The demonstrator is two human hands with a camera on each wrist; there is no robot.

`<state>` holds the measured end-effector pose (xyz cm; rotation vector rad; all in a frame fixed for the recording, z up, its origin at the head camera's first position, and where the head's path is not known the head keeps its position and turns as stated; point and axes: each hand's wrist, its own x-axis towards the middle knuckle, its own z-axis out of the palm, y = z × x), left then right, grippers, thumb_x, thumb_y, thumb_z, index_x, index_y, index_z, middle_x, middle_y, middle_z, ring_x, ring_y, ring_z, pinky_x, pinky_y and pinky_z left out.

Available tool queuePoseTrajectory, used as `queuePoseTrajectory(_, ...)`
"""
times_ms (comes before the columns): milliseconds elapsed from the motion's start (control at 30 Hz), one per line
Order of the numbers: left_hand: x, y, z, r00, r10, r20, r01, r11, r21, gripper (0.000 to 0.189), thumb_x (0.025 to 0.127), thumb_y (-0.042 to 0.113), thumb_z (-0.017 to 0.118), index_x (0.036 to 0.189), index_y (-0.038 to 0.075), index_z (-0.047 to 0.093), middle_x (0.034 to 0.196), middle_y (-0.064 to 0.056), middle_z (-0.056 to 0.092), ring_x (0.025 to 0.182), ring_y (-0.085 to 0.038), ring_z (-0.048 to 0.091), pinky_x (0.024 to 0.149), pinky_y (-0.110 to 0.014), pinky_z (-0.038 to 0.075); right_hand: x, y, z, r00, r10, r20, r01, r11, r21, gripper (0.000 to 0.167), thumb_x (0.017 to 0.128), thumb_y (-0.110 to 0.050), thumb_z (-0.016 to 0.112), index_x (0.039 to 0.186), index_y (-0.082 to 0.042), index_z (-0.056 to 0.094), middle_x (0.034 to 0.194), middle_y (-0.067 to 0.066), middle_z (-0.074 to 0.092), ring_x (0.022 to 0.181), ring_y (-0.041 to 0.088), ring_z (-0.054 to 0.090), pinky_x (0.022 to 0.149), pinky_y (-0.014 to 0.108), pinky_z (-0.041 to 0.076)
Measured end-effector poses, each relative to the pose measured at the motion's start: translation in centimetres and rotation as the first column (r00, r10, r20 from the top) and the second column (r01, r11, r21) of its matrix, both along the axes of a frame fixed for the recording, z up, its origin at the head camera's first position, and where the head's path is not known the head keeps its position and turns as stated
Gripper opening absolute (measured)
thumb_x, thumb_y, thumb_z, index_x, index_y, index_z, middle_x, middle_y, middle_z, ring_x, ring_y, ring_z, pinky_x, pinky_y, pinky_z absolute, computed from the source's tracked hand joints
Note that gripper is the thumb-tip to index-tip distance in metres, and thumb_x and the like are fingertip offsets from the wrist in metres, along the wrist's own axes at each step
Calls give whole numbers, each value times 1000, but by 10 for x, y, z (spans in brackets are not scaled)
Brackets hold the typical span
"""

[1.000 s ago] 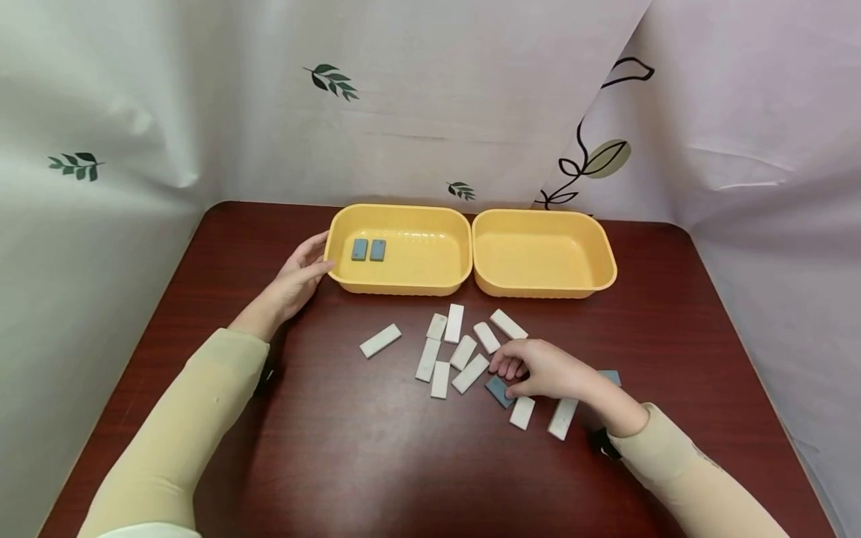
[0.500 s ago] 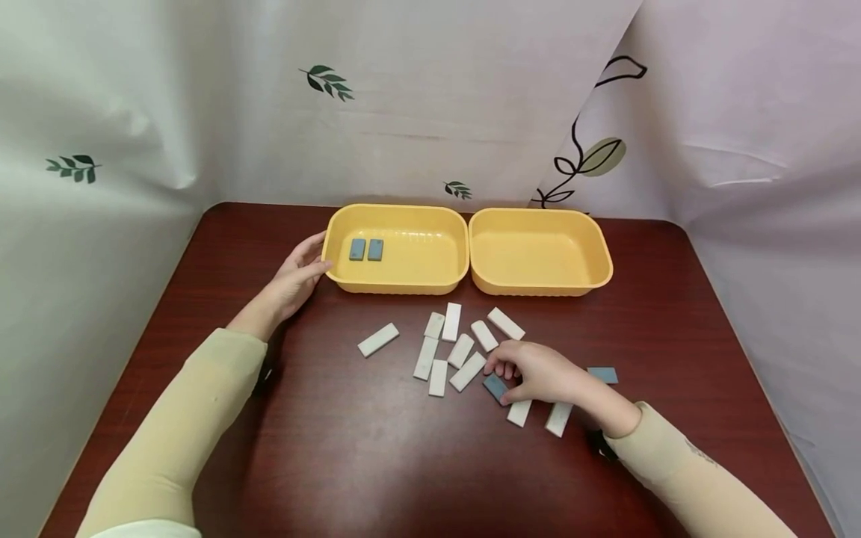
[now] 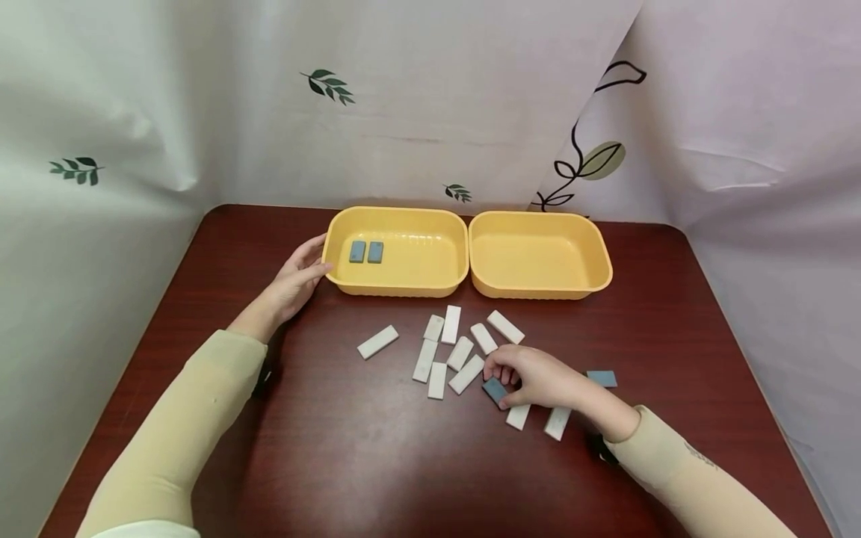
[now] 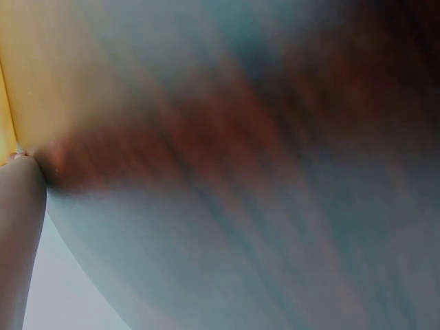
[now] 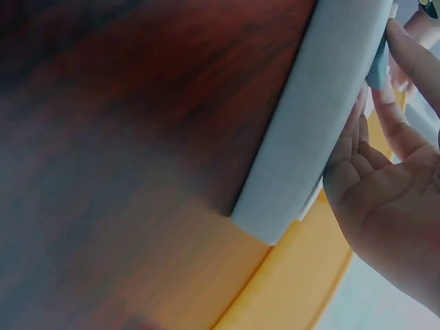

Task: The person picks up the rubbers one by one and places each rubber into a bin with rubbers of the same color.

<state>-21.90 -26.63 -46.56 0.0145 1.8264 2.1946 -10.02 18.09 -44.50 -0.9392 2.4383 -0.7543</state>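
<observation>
I have the right hand (image 3: 538, 377) low over the bench (image 3: 350, 456), its grip narrow: thumb and forefinger pinch a grey-blue block (image 3: 494, 391) at opposite ends. The block sits just right of the main scatter of white blocks (image 3: 466, 374), and my right wrist view also shows it between the fingertips, with one long white block (image 5: 316, 117) looming large in front.

My left hand (image 3: 292, 285) grips the left end of the left tray (image 3: 403, 289), thumb over the yellow rim and fingers along the outside wall. On the left wrist view I get mostly blurred bench, with a finger meeting something yellow at the edge.

Two more grey-blue blocks (image 3: 366, 252) lie side by side, slightly apart, on that tray's floor near its left end. The right tray (image 3: 541, 294), also yellow, stands end to end with it, the rims meeting or nearly so.

I count eleven white blocks on the bench, one off by itself to the left and two partly covered by the right hand. Another grey-blue block (image 3: 602, 379) lies beyond the right wrist. Behind the bench I see a pale curtain (image 3: 417, 97) printed with leaves.
</observation>
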Motion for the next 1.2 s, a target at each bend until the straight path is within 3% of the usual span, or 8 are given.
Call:
queuePoseTrajectory(467,-2,2,-1,999,-19,-32,19,1000,7,67,107,-1,52,167,14,28,149,10,44,135,-7,46,108,-13,42,0,3,3,994,17,108,-7,996,-89,29,86,-1,85,106,-15,69,93,-6,65,82,5,61,74,23,58)
queuePoseTrajectory(1000,0,1,1,1000,-5,-5,5,1000,2,69,107,-2,50,169,14,24,161,1,36,148,-16,36,111,-13,40,-3,5,5,981,13,196,15,990,-140,21,90,0,81,104,-10,70,86,-4,68,79,0,62,74,23,60)
queuePoseTrajectory(1200,1,1,1,1000,-1,-1,1,1000,2,69,107,-1,51,169,15,24,157,4,38,149,-16,35,114,-15,39,-3,6,7,976,11,219,24,988,-153,19,91,1,79,104,-10,70,86,-3,68,79,0,63,74,23,60)
